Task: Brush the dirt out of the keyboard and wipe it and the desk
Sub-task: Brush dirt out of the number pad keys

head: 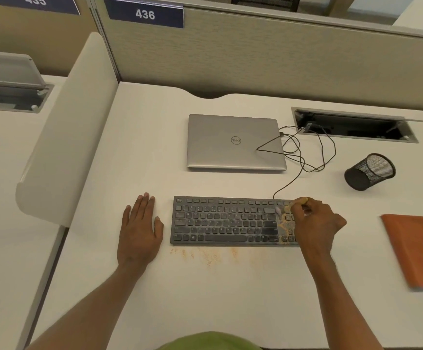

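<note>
**Green shirt at desk 436: brushing well along, wiping not begun**

Bare forearms reach from the bottom edge across the pale desk. Orange grit is scattered on the desk just in front of the keyboard, along its left and middle stretch. This looks like dirt already swept off the keys.

The left hand lies flat on the desk just beside the keyboard's left end, fingers straight, holding nothing. The right hand, over the keyboard's right end, pinches a small yellow-handled brush. Its pale bristles point down at the keys near the top row; whether they touch cannot be told.

More of the grit covers the keys under and beside that hand, while the left and middle keys look clean. On that showing, the brushing is past halfway, with the right end left to clear.

A folded orange cloth lies on the desk to the right, well apart from both hands. The keyboard and the desk both appear yet to be wiped, and the grit on the desk is yet to be cleared.

Farther back, a black mesh cup lies on its side. A closed silver laptop sits behind the keyboard. A cable loops from the keyboard toward an open hatch. On the partition beyond is a plate reading 436.
</note>
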A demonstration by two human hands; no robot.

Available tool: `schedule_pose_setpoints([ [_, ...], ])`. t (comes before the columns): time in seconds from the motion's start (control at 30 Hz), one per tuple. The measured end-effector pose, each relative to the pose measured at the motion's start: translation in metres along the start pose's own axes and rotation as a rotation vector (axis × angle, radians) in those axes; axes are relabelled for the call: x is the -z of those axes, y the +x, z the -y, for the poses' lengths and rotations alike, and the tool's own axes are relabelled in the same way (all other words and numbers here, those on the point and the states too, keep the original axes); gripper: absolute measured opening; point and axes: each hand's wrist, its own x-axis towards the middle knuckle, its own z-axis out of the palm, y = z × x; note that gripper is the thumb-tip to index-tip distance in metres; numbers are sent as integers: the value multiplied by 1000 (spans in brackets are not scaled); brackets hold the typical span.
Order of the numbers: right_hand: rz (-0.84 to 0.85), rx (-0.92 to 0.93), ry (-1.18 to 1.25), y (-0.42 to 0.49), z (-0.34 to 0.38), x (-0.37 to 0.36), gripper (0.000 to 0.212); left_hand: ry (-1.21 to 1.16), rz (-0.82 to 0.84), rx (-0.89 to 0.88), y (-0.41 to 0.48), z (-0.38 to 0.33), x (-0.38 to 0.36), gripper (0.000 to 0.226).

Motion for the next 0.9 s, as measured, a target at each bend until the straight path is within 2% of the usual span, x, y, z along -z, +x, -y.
schedule_pose_setpoints([
  [0.13,-31,-11,62,1,4,2,25,4,11,6,0,0,0,65],
  [0.23,7,-56,103,-3,8,2,25,-2,8,4,0,0,0,65],
  [0.33,12,17,58,-8,7,3,29,2,4,4,0,0,0,65],
  [0.43,7,27,13,-3,0,3,30,7,4,2,0,-1,1,64],
  [0.57,6,44,42,1,-7,1,20,3,10,8,0,0,1,65],
  [0.67,38,54,28,-1,-8,-2,25,2,8,5,-1,-1,0,65],
  [0.77,15,60,5,-1,-11,-1,33,-3,0,7,0,-1,1,65],
  [0.9,-39,47,-4,14,-20,-2,28,-1,0,4,0,-1,0,65],
])
